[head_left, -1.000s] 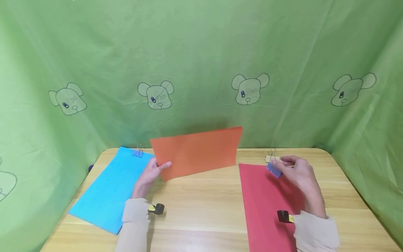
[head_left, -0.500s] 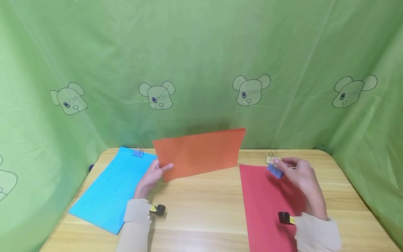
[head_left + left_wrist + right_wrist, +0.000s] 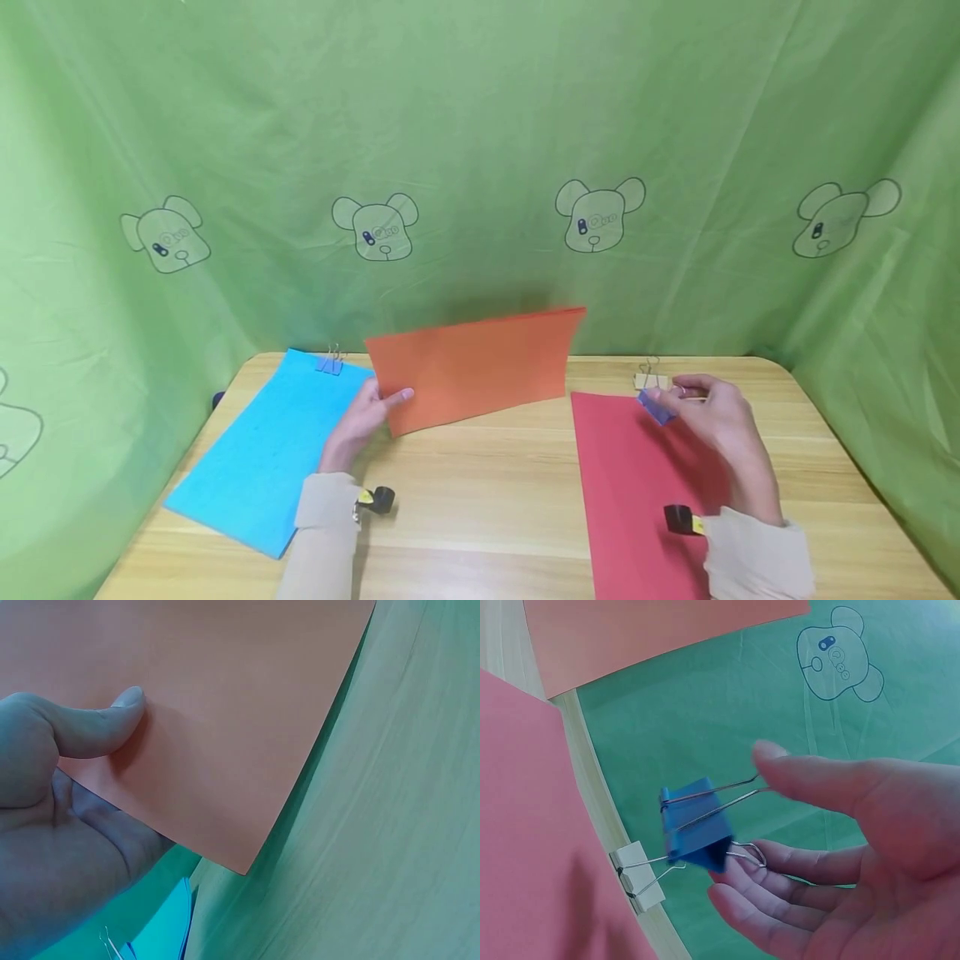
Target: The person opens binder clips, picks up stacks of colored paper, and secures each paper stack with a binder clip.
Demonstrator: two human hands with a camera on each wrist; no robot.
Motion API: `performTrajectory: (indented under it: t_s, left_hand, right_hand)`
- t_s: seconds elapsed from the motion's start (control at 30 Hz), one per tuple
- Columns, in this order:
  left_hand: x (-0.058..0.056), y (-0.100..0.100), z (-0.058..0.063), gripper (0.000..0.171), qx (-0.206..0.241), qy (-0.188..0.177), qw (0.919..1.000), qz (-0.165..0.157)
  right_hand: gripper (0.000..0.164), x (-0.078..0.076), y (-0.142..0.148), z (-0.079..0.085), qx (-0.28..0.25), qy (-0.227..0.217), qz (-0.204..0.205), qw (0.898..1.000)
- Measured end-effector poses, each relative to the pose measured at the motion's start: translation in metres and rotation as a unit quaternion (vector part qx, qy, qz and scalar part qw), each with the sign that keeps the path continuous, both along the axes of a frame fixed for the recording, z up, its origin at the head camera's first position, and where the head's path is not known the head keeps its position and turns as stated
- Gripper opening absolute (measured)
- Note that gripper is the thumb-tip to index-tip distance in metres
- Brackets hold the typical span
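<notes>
My left hand (image 3: 363, 421) grips the left edge of an orange paper stack (image 3: 476, 367), thumb on the front face and fingers behind. The stack stands on edge, tilted, near the back of the table. With thumb and fingers my right hand (image 3: 716, 412) pinches the wire handles of a blue binder clip (image 3: 697, 825), over the far end of a red sheet (image 3: 637, 483). In the right wrist view the thumb lies on one handle and the fingertips on the other. A cream binder clip (image 3: 651, 381) stands just behind the blue one, on the table by the red sheet.
On the left lies blue paper (image 3: 258, 450) with another blue binder clip (image 3: 329, 366) at its far edge. Bare wood of the table (image 3: 465, 517) shows between the blue and red paper. A green curtain (image 3: 480, 125) with bear-head prints hangs close behind the table.
The orange stack's top edge has dipped slightly. Both hands have stayed nearly in place, and the blue binder clip has turned a little in my right fingers.
</notes>
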State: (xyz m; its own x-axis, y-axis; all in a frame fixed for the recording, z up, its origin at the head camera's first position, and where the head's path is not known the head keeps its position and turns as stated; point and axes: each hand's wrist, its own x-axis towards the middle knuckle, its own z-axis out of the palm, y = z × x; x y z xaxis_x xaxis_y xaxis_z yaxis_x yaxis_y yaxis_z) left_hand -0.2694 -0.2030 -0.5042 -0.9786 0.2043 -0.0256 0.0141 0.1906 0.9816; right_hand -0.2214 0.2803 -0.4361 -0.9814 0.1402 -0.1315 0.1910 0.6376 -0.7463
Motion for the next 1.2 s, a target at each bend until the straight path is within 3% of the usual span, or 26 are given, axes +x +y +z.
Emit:
performTrajectory:
  t_s: [0.23,0.6,0.93,1.2]
  left_hand:
    - [0.001,0.000,0.002,0.017,0.011,0.000,0.9999,-0.006]
    - [0.002,-0.002,0.004,0.019,0.007,-0.015,0.9998,0.014]
    - [0.003,-0.009,0.004,0.024,0.015,-0.039,0.9981,0.044]
    - [0.001,-0.012,0.004,0.023,0.044,-0.032,0.9983,0.019]
  right_hand:
    - [0.075,0.000,0.004,-0.004,-0.014,0.017,0.036,0.999]
    - [0.075,-0.001,0.002,-0.004,-0.009,0.016,0.033,0.999]
    - [0.073,0.000,-0.001,-0.003,-0.003,0.058,-0.006,0.998]
    - [0.073,0.000,-0.003,0.000,-0.042,0.076,-0.030,0.996]
